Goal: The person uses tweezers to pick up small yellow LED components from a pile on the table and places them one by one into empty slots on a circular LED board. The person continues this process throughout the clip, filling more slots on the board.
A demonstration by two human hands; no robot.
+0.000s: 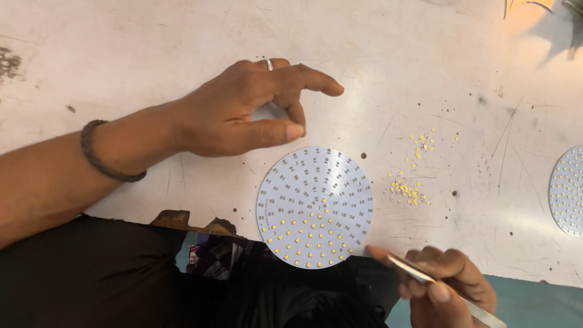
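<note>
A round white circuit board point(314, 206) lies at the table's near edge, its lower part dotted with small yellow chips and its upper pads bare. My left hand point(243, 109) rests on the table just above and left of the board, fingers curled apart, holding nothing; it wears a ring and a dark wrist band. My right hand point(440, 282) is below and right of the board, pinching metal tweezers point(419, 276) whose tip points at the board's lower right rim. A loose scatter of tiny yellow chips point(408, 189) lies to the right of the board.
A second round board point(568, 189) with chips shows partly at the right edge. The worn white tabletop point(152, 48) has a chipped near edge point(182, 220). Dark clothing fills the bottom left. An orange object point(525, 5) sits at the top right.
</note>
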